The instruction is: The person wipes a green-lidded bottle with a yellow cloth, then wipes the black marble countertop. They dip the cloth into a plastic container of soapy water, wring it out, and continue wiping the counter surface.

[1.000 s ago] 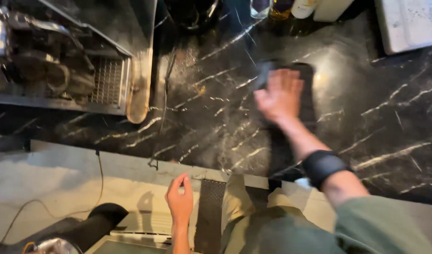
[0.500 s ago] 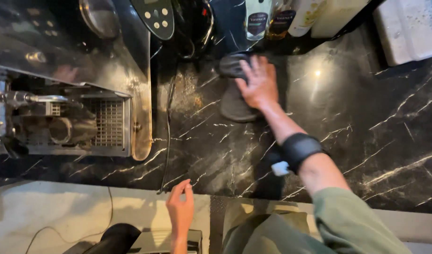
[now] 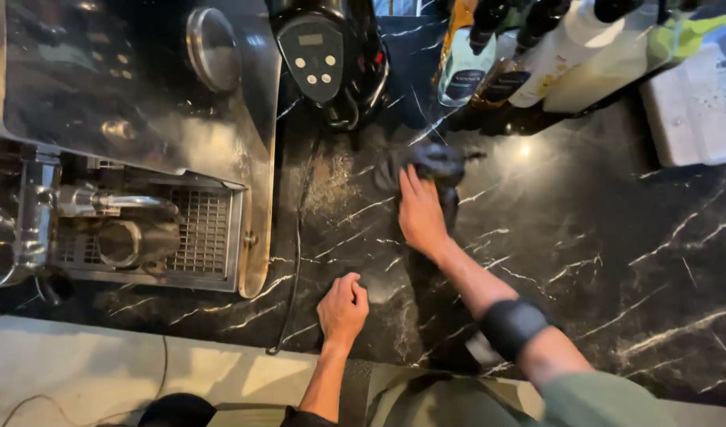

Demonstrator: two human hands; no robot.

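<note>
Right hand (image 3: 420, 215) lies open and flat, pressing a dark cloth (image 3: 426, 164) onto the black marble counter (image 3: 616, 237); left hand (image 3: 343, 308) rests curled, gripping nothing, near the espresso machine (image 3: 126, 158)

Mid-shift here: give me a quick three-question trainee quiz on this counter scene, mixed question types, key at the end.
1. True or false: the right hand lies flat on the dark cloth.
2. Which lies nearest the left hand? A) white tray B) black cord C) bottles
3. Fill in: the cloth lies on the black ____ countertop.

Key: 1 true. 2 B, the black cord runs down the counter beside the espresso machine. 3 marble.
</note>
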